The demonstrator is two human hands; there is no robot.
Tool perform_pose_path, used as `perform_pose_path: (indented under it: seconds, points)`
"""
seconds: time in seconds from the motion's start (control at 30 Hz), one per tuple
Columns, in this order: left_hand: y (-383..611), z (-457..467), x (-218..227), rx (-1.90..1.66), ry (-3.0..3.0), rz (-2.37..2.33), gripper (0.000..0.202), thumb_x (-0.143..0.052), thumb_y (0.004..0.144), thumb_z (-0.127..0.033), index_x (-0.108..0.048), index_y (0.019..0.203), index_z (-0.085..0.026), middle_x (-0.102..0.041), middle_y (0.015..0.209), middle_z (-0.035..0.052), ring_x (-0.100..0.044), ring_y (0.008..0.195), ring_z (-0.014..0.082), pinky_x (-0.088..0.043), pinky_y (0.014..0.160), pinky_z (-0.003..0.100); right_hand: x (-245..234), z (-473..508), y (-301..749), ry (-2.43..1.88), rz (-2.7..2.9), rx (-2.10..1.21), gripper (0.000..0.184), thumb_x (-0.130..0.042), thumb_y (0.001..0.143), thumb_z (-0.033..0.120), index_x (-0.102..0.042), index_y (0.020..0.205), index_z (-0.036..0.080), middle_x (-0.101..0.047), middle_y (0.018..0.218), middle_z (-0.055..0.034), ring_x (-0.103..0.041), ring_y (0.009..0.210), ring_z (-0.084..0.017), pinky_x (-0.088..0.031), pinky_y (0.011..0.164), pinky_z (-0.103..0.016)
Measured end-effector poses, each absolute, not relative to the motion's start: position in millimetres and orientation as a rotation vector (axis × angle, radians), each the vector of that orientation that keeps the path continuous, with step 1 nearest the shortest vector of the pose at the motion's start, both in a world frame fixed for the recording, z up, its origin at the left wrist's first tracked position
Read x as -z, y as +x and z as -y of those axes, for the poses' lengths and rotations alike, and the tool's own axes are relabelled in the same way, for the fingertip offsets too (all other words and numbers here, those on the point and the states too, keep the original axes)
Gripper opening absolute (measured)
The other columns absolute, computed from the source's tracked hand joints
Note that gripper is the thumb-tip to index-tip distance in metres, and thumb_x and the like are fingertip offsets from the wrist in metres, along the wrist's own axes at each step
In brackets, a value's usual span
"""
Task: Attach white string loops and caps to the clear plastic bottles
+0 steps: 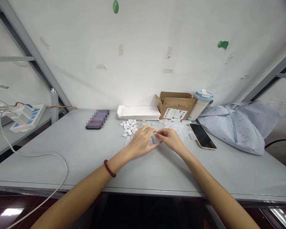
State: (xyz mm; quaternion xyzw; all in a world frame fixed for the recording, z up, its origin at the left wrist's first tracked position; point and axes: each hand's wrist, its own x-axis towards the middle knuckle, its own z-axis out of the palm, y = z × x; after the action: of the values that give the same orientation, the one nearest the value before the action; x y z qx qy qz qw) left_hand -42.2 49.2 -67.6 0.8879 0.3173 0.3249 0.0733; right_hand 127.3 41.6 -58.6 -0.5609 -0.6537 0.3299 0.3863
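The right hand (169, 138) is closed in a pinch, thumb and forefinger brought together on a small clear plastic piece (155, 139), the other fingers curled behind. The left hand (142, 140) comes at the same piece from the other side, back of the hand upward, its thumb stretched below and its fingers above, so the gap between them is part open with the piece inside it — whether they press on it, I cannot tell. The piece sits right between the two hands, over the grey table (76, 165). A red bead bracelet (109, 168) circles the left wrist. Just beyond the left hand lies a pile of white caps (129, 126), with some thin white loops (145, 123) next to it, behind the fingers. More clear plastic pieces (180, 127) are spread just behind and beside the right hand, and a phone (203, 136) lies to the right of them. Farther back from the grip stand a stack of white card (139, 113) and an open cardboard box (177, 106) — a lidded cup (200, 104) is right beside the box.
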Motion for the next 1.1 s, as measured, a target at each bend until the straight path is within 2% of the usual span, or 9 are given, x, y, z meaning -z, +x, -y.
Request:
perform_pose_path:
  seconds: [0.1, 0.37, 0.67, 1.1]
  points:
    - [-42.5, -48.6, 67.9, -0.922, 2.670, -0.957, 0.041, -0.067, 0.072, -0.026, -0.049, 0.108, -0.018, -0.057, 0.109, 0.0115, -0.050, 0.109, 0.0281, -0.043, 0.089, 0.044, 58.6, -41.4, 127.4, -1.492, 1.722, -0.839, 0.013, -0.056, 0.074, 0.024, -0.064, 0.069, 0.015, -0.064, 0.058, -0.0013, -0.062, 0.049, -0.015, -0.048, 0.052, -0.026]
    - [-43.9, -49.3, 70.6, -0.816, 2.702, -0.957, 0.044, -0.067, 0.071, -0.029, -0.050, 0.109, -0.016, -0.056, 0.109, 0.0127, -0.048, 0.110, 0.0290, -0.042, 0.090, 0.041, 59.1, -41.4, 127.0, -1.578, 1.862, -0.841, 0.020, -0.049, 0.077, 0.019, -0.063, 0.064, 0.015, -0.063, 0.052, -0.0012, -0.059, 0.049, -0.015, -0.045, 0.050, -0.024]
    - [-43.9, -45.6, 65.2, -0.679, 2.735, -0.987, 0.040, -0.061, 0.075, -0.030, -0.049, 0.110, -0.015, -0.055, 0.108, 0.0122, -0.046, 0.110, 0.0273, -0.041, 0.089, 0.039, 59.0, -41.5, 125.7, -1.644, 1.804, -0.945, 0.012, -0.052, 0.076, 0.016, -0.064, 0.077, 0.013, -0.062, 0.054, -0.0004, -0.055, 0.046, -0.012, -0.044, 0.051, -0.022]
    - [-47.3, -48.4, 68.4, -0.533, 2.747, -0.949, 0.039, -0.063, 0.078, -0.037, -0.048, 0.109, -0.016, -0.055, 0.107, 0.0100, -0.041, 0.114, 0.0293, -0.038, 0.090, 0.039, 56.5, -39.9, 124.2, -1.625, 1.779, -0.982, 0.013, -0.053, 0.078, 0.014, -0.065, 0.082, 0.012, -0.061, 0.054, 0.0008, -0.056, 0.047, -0.012, -0.045, 0.051, -0.022]
